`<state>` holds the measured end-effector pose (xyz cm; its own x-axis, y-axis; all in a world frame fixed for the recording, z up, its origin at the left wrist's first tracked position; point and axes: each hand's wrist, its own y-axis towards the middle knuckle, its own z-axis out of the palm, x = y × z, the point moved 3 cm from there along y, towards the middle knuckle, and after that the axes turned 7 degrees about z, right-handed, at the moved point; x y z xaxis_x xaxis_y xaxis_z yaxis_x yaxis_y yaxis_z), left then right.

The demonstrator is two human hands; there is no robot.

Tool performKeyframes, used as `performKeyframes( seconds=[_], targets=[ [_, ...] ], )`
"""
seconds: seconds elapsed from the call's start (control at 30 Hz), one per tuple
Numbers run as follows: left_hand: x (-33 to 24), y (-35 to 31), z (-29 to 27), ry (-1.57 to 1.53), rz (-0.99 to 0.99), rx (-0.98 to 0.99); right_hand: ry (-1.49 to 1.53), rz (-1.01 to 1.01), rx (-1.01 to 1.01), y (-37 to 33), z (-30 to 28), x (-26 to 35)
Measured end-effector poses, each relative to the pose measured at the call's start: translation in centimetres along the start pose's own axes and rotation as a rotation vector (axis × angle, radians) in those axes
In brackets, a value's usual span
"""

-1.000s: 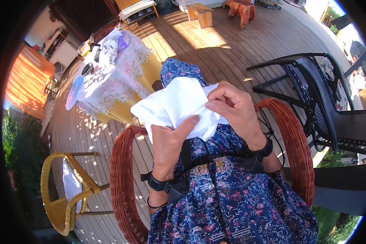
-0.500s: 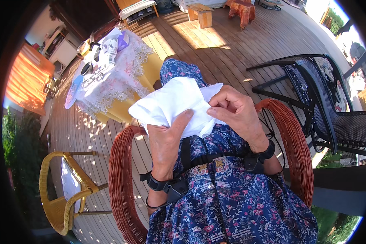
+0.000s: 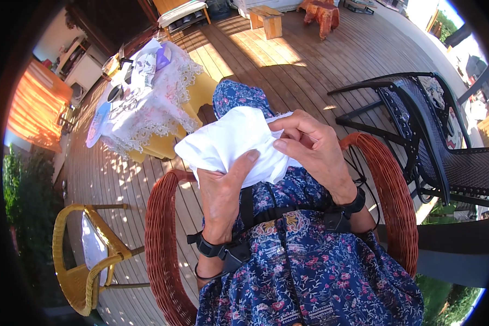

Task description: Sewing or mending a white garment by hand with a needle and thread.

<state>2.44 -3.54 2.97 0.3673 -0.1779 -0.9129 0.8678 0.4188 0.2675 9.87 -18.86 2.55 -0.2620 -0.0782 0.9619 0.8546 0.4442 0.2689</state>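
A white cloth (image 3: 228,138), bunched and folded, is held up above my lap. My left hand (image 3: 220,191) grips its near left side, thumb pressed on top and the other fingers hidden beneath. At the cloth's right edge my right hand (image 3: 319,157) is closed in a pinch, thumb and forefinger brought together against the fabric. Whether something small, such as a needle, sits between those fingertips cannot be made out. Under the cloth lies my blue floral dress (image 3: 315,271). Both wrists wear black straps.
Reddish wicker armrests (image 3: 162,244) curve up on both sides of me. A round table (image 3: 152,117) with a lace cloth and several items stands ahead left. Black chairs (image 3: 418,130) are at right, a yellow wicker chair (image 3: 87,271) at left, a wooden stool (image 3: 266,22) farther off.
My right forefinger and thumb have shifted slightly up and left along the cloth's right edge, and the fabric there is gathered more. My left hand keeps its grip, almost unmoved.
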Motion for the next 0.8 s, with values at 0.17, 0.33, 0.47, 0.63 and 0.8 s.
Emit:
performKeyframes(
  seconds=[0.17, 0.33, 0.47, 0.63, 0.8],
  targets=[
    [-0.1, 0.0, 0.1, -0.012, -0.028, 0.029, -0.054, -0.114, 0.021, 0.1, 0.0, 0.0],
    [0.1, 0.1, -0.4, 0.041, 0.009, 0.025, -0.022, -0.026, 0.009, 0.2, 0.1, -0.1],
    [0.6, 0.4, -1.0, 0.010, 0.018, 0.011, 0.163, 0.026, -0.022, 0.5, -0.6, -1.9],
    [1.5, 0.2, -2.8, -0.057, -0.122, 0.068, 0.372, 0.079, -0.027, 0.5, -1.1, -2.3],
    [1.5, 0.4, -2.6, -0.089, -0.056, 0.044, 0.392, 0.107, -0.041, 0.4, -0.9, -2.4]
  ],
)
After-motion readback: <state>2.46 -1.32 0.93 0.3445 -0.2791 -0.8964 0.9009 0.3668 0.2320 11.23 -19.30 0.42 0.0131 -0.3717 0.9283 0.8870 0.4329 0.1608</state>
